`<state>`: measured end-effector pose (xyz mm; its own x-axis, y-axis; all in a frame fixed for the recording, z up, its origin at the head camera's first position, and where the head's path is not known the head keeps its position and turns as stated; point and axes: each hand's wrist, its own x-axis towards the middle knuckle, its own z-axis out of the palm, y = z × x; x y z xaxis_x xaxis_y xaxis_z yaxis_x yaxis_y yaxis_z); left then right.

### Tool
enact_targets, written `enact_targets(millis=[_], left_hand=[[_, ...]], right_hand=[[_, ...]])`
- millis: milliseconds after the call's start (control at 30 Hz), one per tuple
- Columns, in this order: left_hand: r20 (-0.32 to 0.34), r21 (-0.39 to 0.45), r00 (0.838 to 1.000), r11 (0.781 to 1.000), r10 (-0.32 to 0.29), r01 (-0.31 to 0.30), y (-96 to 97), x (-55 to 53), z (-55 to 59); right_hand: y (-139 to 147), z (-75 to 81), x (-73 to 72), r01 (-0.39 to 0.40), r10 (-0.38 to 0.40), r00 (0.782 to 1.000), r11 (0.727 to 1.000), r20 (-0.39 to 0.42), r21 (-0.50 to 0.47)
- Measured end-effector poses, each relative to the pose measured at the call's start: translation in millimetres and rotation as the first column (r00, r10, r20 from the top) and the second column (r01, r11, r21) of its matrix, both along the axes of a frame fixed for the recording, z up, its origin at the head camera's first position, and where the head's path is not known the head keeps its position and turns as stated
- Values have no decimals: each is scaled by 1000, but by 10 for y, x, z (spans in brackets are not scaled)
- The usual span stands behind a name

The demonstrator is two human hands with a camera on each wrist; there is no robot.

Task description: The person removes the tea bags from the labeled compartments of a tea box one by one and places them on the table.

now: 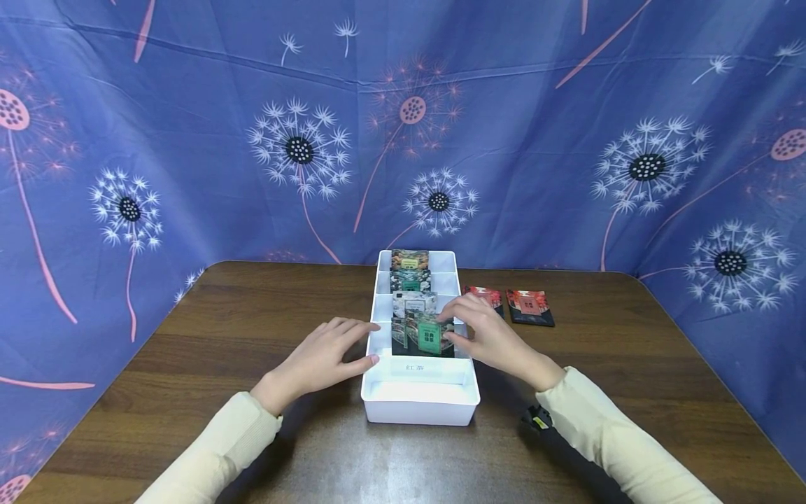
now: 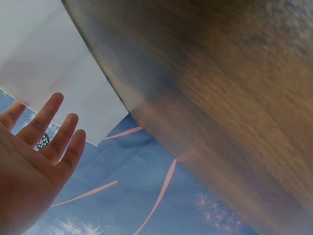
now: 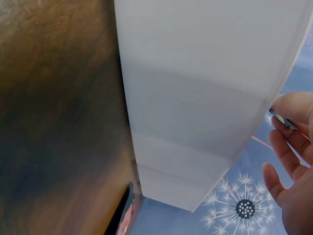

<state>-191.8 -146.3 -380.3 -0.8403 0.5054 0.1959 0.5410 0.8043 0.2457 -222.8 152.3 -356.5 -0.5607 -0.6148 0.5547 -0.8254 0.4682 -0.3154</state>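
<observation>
A long white divided box (image 1: 422,413) stands lengthwise on the table. My right hand (image 1: 494,339) is over its right rim, pinching a dark tea sachet with a green label (image 1: 430,339) by its right edge. In the right wrist view, the edge of that sachet (image 3: 282,120) shows between thumb and finger. Another similar sachet (image 1: 399,337) peeks out beside it, mostly hidden. My left hand (image 1: 321,357) is at the box's left rim, fingers extended and thumb apart. In the left wrist view the left hand (image 2: 41,156) holds nothing; whether it touches the rim I cannot tell.
Farther compartments hold a grey-white sachet (image 1: 414,305), a green-labelled sachet (image 1: 411,282) and a yellow-labelled sachet (image 1: 409,260). The front divider carries a paper label (image 1: 415,368). Right of the box lie red-and-black sachets (image 1: 531,308), one partly behind my right hand. A patterned blue cloth (image 1: 535,140) hangs behind.
</observation>
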Motion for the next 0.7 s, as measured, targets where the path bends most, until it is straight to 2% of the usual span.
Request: enact_targets(millis=[367,700], left_hand=[[9,9,1000,1000,7,-7,7,9,3],[8,11,1000,1000,6,-6,2,12,1]], right_hand=[[64,125,-32,-12,10,999,998,-40,-59],[159,280,-40,38,-39,999,993,-4,-109]])
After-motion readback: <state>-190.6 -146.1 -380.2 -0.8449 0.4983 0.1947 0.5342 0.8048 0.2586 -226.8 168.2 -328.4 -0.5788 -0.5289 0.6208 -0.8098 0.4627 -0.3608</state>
